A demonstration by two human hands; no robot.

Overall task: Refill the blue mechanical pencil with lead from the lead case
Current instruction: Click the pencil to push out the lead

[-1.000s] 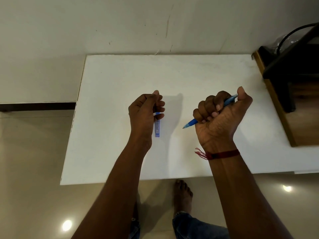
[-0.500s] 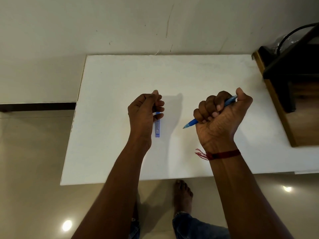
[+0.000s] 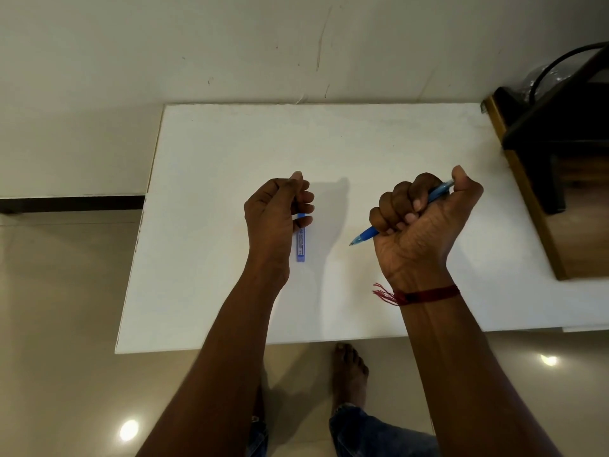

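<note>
Head view: I see the right hand (image 3: 423, 235) fisted round the blue mechanical pencil (image 3: 366, 234) over the counter (image 3: 362, 140), the left hand (image 3: 272, 219) curling its fingers (image 3: 304, 196) over the lead case (image 3: 301, 244), grip unclear, so a thin lead may snap or drop.

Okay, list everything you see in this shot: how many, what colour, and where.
table: one, white, centre, against the wall
lead case: one, blue, upper end among the left hand's fingers
mechanical pencil: one, blue, in the right fist, tip pointing left
wooden furniture: one, brown, right edge
dark object: one, black, on the wooden furniture
cable: one, black, upper right
thread bracelet: one, red, right wrist
left hand: fingers curled, over the table
right hand: fist, over the table
foot: one, bare, on the floor
</note>
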